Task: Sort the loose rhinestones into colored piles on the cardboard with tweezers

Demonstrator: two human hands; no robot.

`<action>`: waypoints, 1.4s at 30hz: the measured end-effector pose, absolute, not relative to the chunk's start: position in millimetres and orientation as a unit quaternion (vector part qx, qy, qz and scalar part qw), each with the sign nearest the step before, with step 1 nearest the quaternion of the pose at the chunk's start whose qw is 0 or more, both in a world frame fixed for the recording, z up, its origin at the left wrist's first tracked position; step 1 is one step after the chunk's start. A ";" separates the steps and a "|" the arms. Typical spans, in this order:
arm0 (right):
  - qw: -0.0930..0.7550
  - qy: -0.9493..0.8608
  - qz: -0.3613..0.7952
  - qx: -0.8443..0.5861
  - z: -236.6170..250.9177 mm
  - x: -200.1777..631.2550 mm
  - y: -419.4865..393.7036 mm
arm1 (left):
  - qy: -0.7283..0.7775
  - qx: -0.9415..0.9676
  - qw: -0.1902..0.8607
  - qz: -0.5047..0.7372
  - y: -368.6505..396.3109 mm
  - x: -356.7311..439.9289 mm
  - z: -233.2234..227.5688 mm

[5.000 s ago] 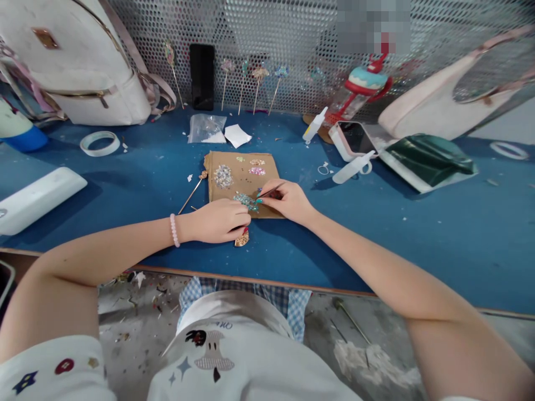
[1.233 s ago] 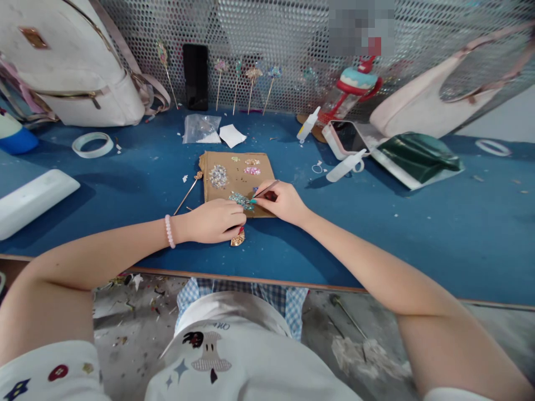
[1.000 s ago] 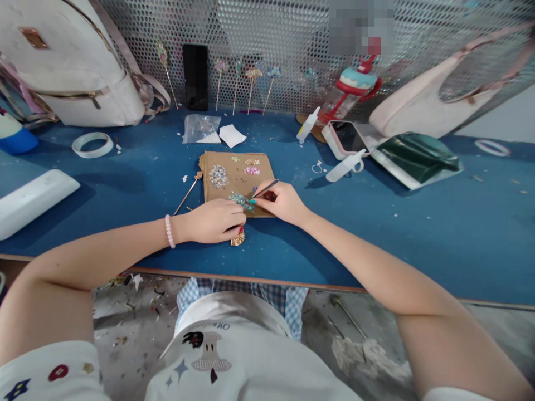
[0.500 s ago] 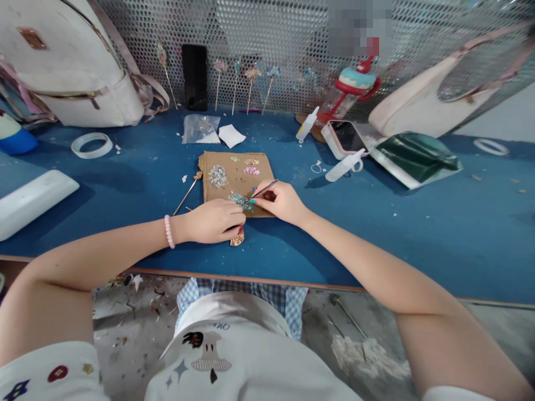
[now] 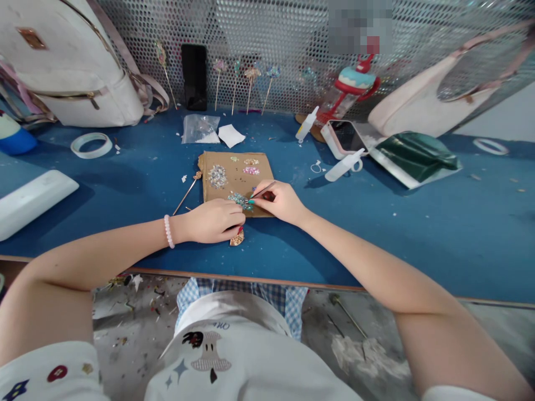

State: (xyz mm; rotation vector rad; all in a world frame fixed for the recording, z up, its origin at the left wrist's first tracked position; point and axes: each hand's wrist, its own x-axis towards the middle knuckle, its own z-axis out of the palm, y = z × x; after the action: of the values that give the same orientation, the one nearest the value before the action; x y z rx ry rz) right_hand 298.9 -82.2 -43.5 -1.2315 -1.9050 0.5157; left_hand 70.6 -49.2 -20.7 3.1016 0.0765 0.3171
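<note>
At centre frame, the right hand [image 5: 281, 201] still pinches thin metal tweezers [image 5: 263, 191] over the teal rhinestone cluster [image 5: 239, 199] on the brown cardboard sheet [image 5: 234, 175]; the left hand [image 5: 215, 221], clenched on a gold fan-shaped charm [image 5: 237, 239], has barely shifted, so placement continues.

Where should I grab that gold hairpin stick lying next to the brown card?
Pinch the gold hairpin stick at the middle of its thin bare shaft, coming from above on its left side. It lies flat and slanted on the blue table, with its ornate head beside the brown card.
</note>
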 end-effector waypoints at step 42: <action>0.432 -0.690 0.128 -0.566 -41.5 322.3 -79.5 | 0.017 0.993 0.019 0.115 -49.0 70.1 -20.9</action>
State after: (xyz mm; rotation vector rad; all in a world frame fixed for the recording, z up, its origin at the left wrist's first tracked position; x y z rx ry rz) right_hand 322.3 -79.5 -41.5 -1.4115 -1.7199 0.3182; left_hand 70.1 -49.0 -20.9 3.0834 0.0513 0.3569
